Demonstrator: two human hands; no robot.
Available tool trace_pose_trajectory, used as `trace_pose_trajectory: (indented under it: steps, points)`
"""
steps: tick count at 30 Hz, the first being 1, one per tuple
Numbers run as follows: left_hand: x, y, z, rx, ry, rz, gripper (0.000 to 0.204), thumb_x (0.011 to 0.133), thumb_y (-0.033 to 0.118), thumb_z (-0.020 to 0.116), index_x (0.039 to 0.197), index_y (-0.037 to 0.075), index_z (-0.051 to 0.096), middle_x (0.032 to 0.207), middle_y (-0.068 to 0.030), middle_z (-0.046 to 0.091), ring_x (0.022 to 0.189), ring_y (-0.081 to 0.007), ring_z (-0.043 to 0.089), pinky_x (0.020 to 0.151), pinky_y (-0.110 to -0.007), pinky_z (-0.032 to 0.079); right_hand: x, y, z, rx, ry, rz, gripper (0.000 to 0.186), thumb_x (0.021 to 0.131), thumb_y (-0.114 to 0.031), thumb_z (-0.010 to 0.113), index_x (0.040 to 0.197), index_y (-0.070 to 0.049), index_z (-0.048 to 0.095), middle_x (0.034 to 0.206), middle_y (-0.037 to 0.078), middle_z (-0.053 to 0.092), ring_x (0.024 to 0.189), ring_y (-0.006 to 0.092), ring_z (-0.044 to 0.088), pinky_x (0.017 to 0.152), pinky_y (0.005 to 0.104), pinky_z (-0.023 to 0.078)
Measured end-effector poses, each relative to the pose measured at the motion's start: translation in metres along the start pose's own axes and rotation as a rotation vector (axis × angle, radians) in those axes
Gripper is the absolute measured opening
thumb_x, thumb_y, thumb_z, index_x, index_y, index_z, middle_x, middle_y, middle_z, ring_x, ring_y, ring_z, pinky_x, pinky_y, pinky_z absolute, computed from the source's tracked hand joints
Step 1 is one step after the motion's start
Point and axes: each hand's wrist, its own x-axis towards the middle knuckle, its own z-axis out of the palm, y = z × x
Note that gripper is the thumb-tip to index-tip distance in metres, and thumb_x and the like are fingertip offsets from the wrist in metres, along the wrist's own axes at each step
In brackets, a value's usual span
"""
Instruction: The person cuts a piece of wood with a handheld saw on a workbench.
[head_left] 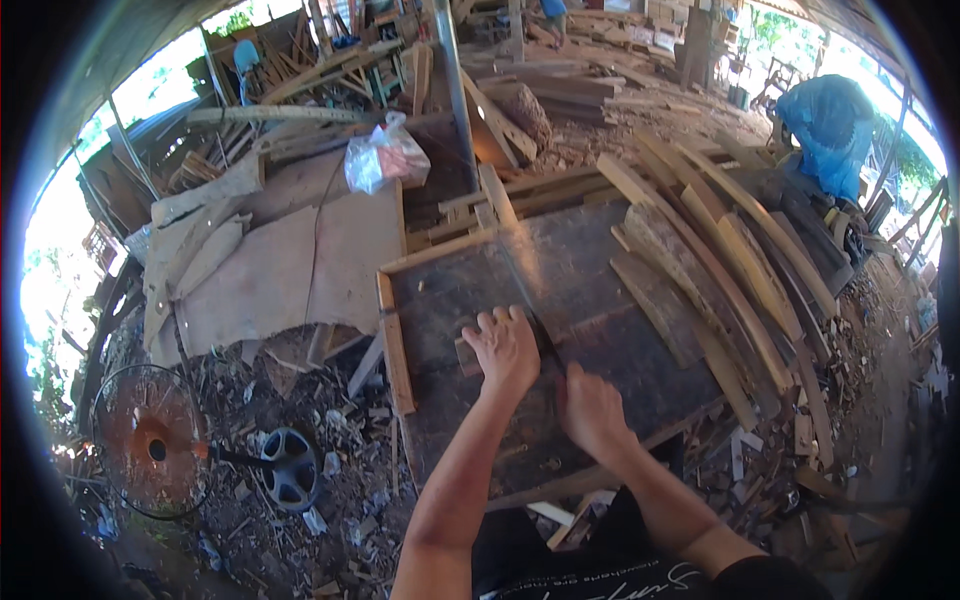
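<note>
My right hand [592, 408] is closed around the dark handle of a long, narrow tool that looks like a hand saw [528, 268]. Its blade runs away from me over the dark worktable [450, 420], and light glints on its far part. Left of the blade, my left hand [502, 350] lies palm down with its fingers spread, over a small wooden block [466, 356] that shows beside the wrist. How firmly it presses on the block is hidden. A wooden strip [497, 196] sticks up past the table's far edge.
Long curved boards [730, 270] lie along the table's right side. At the left stand a plywood sheet [300, 250] and a round fan [152, 445]. A plastic bag [388, 155] rests near a metal post [456, 95]. Blue sheeting [828, 125] covers something at right; scraps litter the ground.
</note>
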Motion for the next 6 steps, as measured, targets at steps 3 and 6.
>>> trace_pose_trajectory:
  steps: [3, 6]
  points:
    - [0.0, -0.003, 0.005, 0.018, 0.059, 0.024, 0.024, 0.078, 0.007, 0.058, 0.102, 0.003, 0.059, 0.108, -0.0148, 0.06, 0.106, -0.0339, 0.053, 0.089, -0.053, 0.033, 0.018, -0.006, 0.004, 0.009, -0.006, 0.001, 0.019, 0.093, -0.018, 0.054, 0.087, 0.0, 0.053, 0.07, 0.024, 0.064, 0.069, 0.0445, 0.065, 0.063, 0.0511, 0.053]
    - [-0.003, -0.005, 0.003, 0.053, 0.041, 0.025, 0.023, 0.08, 0.009, 0.058, 0.101, 0.003, 0.06, 0.105, -0.0135, 0.061, 0.104, -0.0321, 0.053, 0.088, -0.052, 0.033, -0.004, -0.011, -0.01, -0.01, -0.165, 0.089, 0.022, 0.091, -0.021, 0.058, 0.089, 0.001, 0.053, 0.077, 0.027, 0.066, 0.072, 0.0443, 0.066, 0.067, 0.0507, 0.054]
